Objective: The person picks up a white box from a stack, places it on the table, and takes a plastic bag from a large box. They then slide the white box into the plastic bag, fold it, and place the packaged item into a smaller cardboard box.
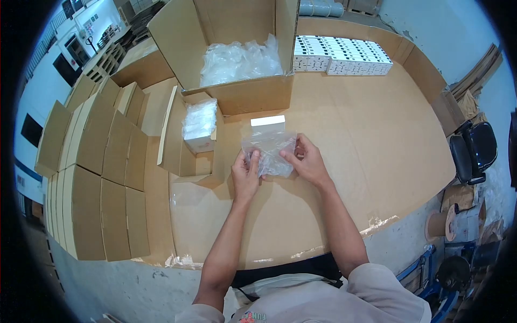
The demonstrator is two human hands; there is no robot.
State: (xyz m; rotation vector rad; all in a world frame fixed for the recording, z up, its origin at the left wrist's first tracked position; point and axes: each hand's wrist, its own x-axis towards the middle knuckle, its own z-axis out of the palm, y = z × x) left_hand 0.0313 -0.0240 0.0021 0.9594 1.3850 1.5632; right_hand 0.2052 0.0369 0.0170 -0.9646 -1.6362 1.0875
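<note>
A clear plastic bag (272,151) is stretched between my two hands above the cardboard-covered table. My left hand (247,171) pinches its left edge, with the thumb on top. At its right side my right hand (307,159) holds it between thumb and fingers. Just beyond the bag lies a small white box (268,124), partly hidden behind the plastic. To the left stands an open carton (172,132) with white boxes wrapped in clear plastic (200,121) inside it.
A large open box (242,98) of clear plastic bags (242,62) stands at the back. Many printed white boxes (358,65) sit in rows at the back right. Brown cartons (89,215) are stacked along the left. A black chair (476,151) is beyond the right edge.
</note>
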